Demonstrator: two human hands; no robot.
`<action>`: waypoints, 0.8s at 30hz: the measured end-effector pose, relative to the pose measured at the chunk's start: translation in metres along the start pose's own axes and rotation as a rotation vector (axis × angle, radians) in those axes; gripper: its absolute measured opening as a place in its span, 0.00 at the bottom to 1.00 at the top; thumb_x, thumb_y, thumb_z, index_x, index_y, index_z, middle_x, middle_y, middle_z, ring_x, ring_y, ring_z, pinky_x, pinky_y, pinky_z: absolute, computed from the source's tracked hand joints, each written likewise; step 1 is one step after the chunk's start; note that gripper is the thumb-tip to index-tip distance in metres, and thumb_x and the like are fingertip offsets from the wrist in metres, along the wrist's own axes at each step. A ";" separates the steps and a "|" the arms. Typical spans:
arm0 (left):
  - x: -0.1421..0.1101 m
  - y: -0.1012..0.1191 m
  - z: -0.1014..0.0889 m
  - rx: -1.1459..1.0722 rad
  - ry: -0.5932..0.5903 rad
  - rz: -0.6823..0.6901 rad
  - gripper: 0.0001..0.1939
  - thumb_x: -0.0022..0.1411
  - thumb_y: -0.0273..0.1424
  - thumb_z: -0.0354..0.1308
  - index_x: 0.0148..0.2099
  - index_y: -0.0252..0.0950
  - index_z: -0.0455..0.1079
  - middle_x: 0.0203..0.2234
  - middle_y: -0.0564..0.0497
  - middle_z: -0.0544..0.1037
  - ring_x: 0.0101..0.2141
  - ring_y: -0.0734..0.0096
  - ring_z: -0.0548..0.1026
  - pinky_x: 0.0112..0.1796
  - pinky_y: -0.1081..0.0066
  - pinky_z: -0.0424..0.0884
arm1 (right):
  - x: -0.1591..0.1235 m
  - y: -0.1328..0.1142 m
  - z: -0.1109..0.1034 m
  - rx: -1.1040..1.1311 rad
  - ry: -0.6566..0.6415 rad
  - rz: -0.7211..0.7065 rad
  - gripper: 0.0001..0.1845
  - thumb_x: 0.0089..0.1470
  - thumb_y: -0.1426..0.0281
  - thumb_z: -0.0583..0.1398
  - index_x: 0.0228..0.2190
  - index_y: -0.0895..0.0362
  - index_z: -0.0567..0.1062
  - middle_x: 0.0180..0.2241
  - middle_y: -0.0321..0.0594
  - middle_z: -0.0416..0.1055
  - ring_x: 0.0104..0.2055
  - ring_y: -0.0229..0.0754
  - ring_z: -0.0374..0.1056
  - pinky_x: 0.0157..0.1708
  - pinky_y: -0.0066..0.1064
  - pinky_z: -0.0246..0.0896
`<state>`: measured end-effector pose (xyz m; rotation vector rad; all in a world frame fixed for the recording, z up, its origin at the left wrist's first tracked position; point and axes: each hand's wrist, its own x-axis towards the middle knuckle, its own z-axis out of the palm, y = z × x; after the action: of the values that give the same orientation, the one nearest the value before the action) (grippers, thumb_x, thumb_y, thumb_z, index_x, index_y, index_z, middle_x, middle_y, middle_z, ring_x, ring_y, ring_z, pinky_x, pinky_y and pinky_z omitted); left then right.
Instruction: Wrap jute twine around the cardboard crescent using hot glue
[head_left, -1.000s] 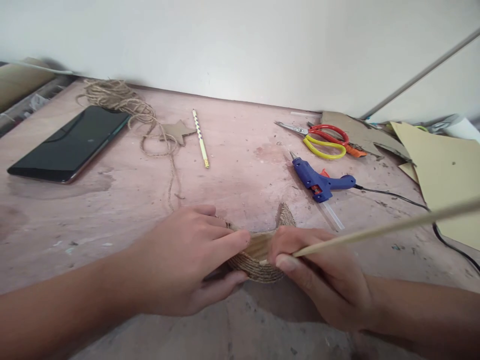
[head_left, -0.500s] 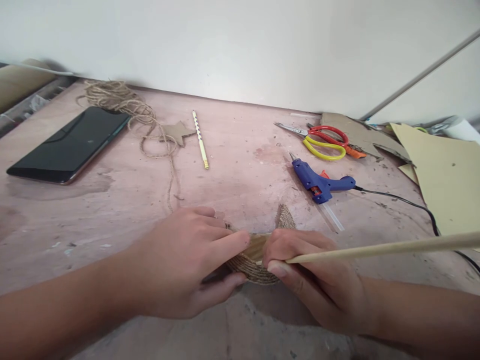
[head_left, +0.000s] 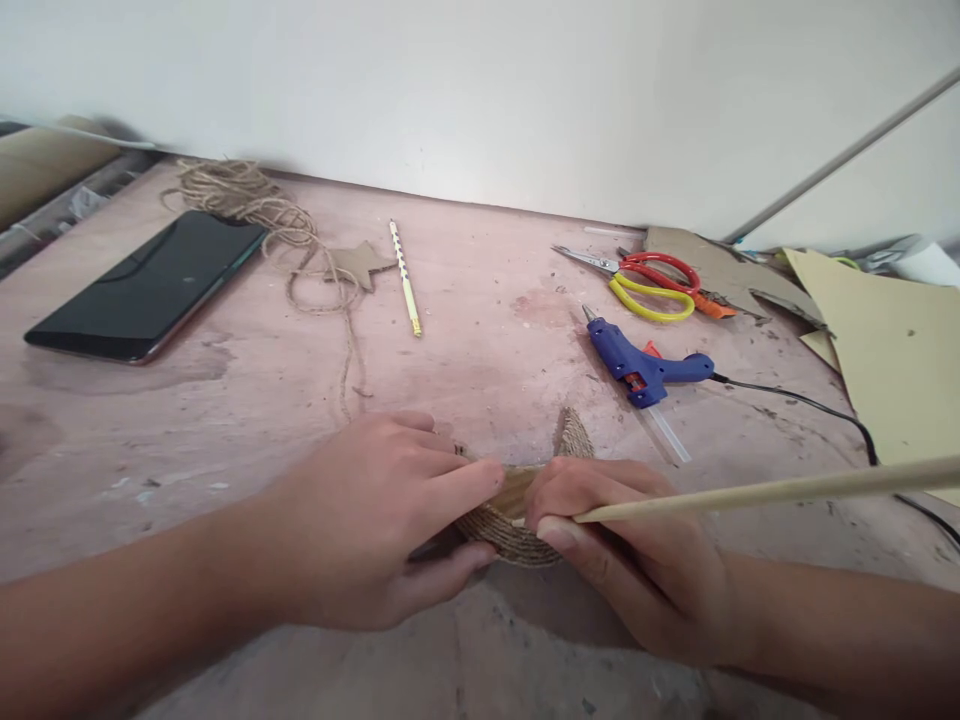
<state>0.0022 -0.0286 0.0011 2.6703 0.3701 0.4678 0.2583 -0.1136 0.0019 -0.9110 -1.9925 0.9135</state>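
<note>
Between my hands, low in the middle of the head view, is a curved piece wrapped in rows of jute twine (head_left: pixel 517 545), with a pointed twine-covered tip (head_left: pixel 575 435) rising behind my right hand. My left hand (head_left: pixel 405 510) grips its left side, thumb below and fingers over the top edge. My right hand (head_left: pixel 615 540) pinches a thin wooden stick (head_left: pixel 765 492) near its end. That end reaches the inner edge of the twine-wrapped piece, and the stick's long part runs off to the right. My fingers hide much of the piece.
A blue glue gun (head_left: pixel 637 362) with a cord lies right of centre, near red-and-yellow-handled scissors (head_left: pixel 652 285). Leftward are a phone (head_left: pixel 150 285), a twine bundle (head_left: pixel 232 190), a cardboard star (head_left: pixel 360 265) and a pencil (head_left: pixel 405 280). Cardboard (head_left: pixel 697 255) and yellow sheets (head_left: pixel 892 350) lie at right.
The view has shifted slightly, so the tabletop things appear a little further right. Both hands keep nearly the same hold on the twine-wrapped piece and the stick.
</note>
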 end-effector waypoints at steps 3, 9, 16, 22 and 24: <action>-0.001 0.000 0.001 0.007 0.000 0.002 0.08 0.78 0.32 0.58 0.42 0.42 0.64 0.28 0.56 0.77 0.28 0.63 0.74 0.34 0.63 0.60 | 0.002 0.000 0.000 0.007 -0.017 -0.022 0.11 0.80 0.69 0.58 0.39 0.51 0.71 0.31 0.33 0.70 0.31 0.39 0.67 0.30 0.33 0.65; 0.001 0.002 0.001 -0.010 -0.012 -0.007 0.07 0.78 0.33 0.58 0.43 0.42 0.65 0.28 0.56 0.77 0.29 0.64 0.75 0.34 0.63 0.61 | -0.003 0.001 0.003 0.006 0.057 -0.003 0.09 0.81 0.69 0.58 0.42 0.51 0.73 0.33 0.34 0.75 0.33 0.39 0.74 0.33 0.32 0.70; 0.001 0.001 0.000 -0.021 -0.005 -0.006 0.07 0.78 0.32 0.58 0.42 0.42 0.65 0.28 0.56 0.77 0.29 0.64 0.75 0.35 0.63 0.60 | -0.002 0.000 0.001 0.004 -0.011 -0.009 0.10 0.80 0.69 0.60 0.39 0.52 0.72 0.31 0.32 0.72 0.31 0.38 0.69 0.30 0.31 0.66; 0.000 0.000 0.001 -0.001 -0.004 -0.006 0.07 0.78 0.33 0.58 0.42 0.41 0.66 0.28 0.57 0.77 0.29 0.65 0.75 0.34 0.62 0.61 | 0.000 0.001 0.002 0.007 0.063 0.014 0.10 0.80 0.70 0.59 0.41 0.52 0.75 0.33 0.33 0.77 0.33 0.37 0.74 0.35 0.28 0.72; 0.000 -0.001 0.001 0.001 -0.005 -0.003 0.07 0.79 0.33 0.58 0.43 0.41 0.67 0.28 0.57 0.77 0.29 0.65 0.75 0.34 0.62 0.62 | 0.001 0.000 0.002 -0.002 0.059 0.033 0.11 0.81 0.70 0.59 0.40 0.52 0.76 0.32 0.32 0.77 0.32 0.36 0.73 0.33 0.28 0.72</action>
<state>0.0026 -0.0285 -0.0003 2.6710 0.3728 0.4598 0.2556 -0.1134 0.0013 -0.9643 -1.9336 0.8928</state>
